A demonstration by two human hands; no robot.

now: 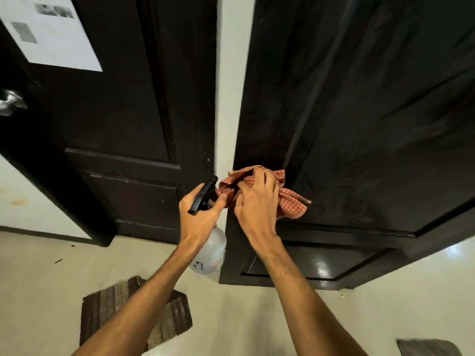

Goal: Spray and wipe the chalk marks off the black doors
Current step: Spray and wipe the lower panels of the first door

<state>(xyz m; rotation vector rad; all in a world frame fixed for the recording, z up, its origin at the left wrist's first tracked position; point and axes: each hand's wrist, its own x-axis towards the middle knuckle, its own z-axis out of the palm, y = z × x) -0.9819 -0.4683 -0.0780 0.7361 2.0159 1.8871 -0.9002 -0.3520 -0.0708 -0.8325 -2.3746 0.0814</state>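
Two black panelled doors stand ahead, the left door [123, 104] and the right door [372, 111], with a white strip of wall between them. My left hand [199, 219] grips the neck of a clear spray bottle [209, 253] with a black trigger head, held in front of the wall strip. My right hand [257, 201] clutches a red checked cloth [290, 201] against the left edge of the right door, at mid height. Faint smears show on the right door's panel.
A white paper sheet [51, 32] is stuck on the left door above a metal knob [10, 101]. A brown striped mat [133, 312] lies on the pale floor below my left arm, another grey mat [426, 348] at bottom right.
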